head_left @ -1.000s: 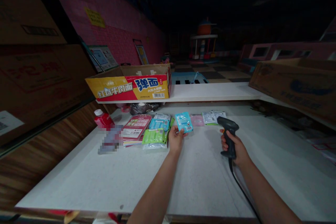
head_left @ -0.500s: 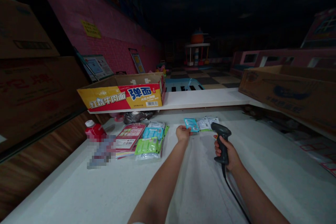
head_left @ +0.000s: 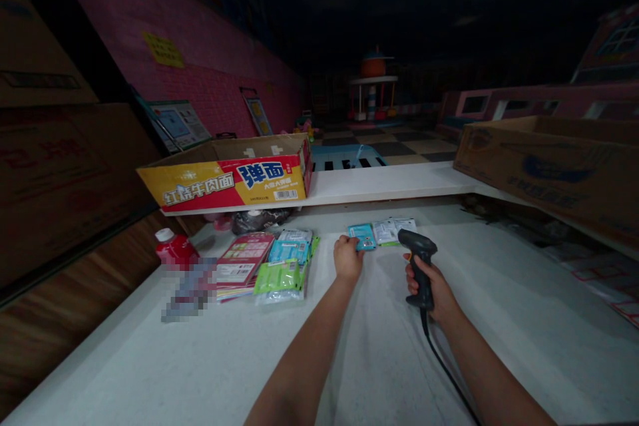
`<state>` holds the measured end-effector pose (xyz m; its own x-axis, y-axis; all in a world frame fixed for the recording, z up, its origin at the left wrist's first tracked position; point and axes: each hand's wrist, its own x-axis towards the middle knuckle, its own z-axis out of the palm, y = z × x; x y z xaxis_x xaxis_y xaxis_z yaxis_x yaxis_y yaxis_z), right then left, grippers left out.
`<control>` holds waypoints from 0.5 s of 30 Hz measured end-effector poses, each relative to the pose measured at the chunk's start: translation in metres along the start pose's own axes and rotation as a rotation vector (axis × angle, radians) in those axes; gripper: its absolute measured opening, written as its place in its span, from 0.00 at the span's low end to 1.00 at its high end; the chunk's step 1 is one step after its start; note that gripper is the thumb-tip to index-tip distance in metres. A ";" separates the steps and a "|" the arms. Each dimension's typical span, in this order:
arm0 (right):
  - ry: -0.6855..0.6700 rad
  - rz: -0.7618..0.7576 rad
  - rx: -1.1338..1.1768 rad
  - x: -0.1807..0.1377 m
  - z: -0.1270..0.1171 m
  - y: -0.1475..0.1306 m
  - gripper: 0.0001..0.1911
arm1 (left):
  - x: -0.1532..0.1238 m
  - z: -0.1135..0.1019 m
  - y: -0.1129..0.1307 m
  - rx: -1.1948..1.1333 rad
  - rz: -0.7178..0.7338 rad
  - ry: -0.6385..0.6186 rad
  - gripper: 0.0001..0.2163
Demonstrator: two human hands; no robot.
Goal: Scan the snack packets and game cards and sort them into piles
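Note:
My right hand (head_left: 433, 286) is wrapped around the grip of a dark barcode scanner (head_left: 420, 263), its head angled up toward the left and its cord trailing down. At the left edge of a small blue packet (head_left: 366, 237), my left hand (head_left: 348, 258) has its fingers closed on it; the packet lies on the white table. Just right of it are silver-white packets (head_left: 387, 231) with a bit of green beneath. Farther left, a green packet (head_left: 277, 277) and a blue packet (head_left: 288, 251) top a pile of similar sachets.
Beside the pile sits a stack of pink booklets (head_left: 242, 259). A red bottle with a white cap (head_left: 176, 249) stands at left, near a blurred-out item. On the raised white shelf (head_left: 379, 181) are a yellow-red noodle carton (head_left: 229, 180) and a brown carton (head_left: 544, 160).
The view has shifted slightly. My left hand sits a little lower on the blue packet's edge, and the packet looks straighter. My right hand still grips the scanner.

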<state>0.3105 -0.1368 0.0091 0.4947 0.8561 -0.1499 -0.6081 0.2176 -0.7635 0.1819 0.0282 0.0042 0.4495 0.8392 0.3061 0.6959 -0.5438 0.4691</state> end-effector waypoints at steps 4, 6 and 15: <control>-0.012 -0.004 -0.006 0.000 0.001 -0.001 0.24 | 0.008 0.005 0.005 -0.007 -0.046 -0.003 0.15; -0.011 -0.003 -0.010 -0.001 0.001 -0.002 0.23 | 0.010 0.004 0.006 -0.017 -0.044 -0.003 0.15; -0.017 0.000 -0.025 -0.004 0.001 -0.003 0.21 | -0.025 -0.042 -0.004 -0.015 0.053 0.056 0.14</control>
<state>0.3097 -0.1406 0.0128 0.4841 0.8638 -0.1394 -0.5920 0.2061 -0.7791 0.1445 0.0089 0.0291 0.4532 0.8077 0.3770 0.6631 -0.5882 0.4629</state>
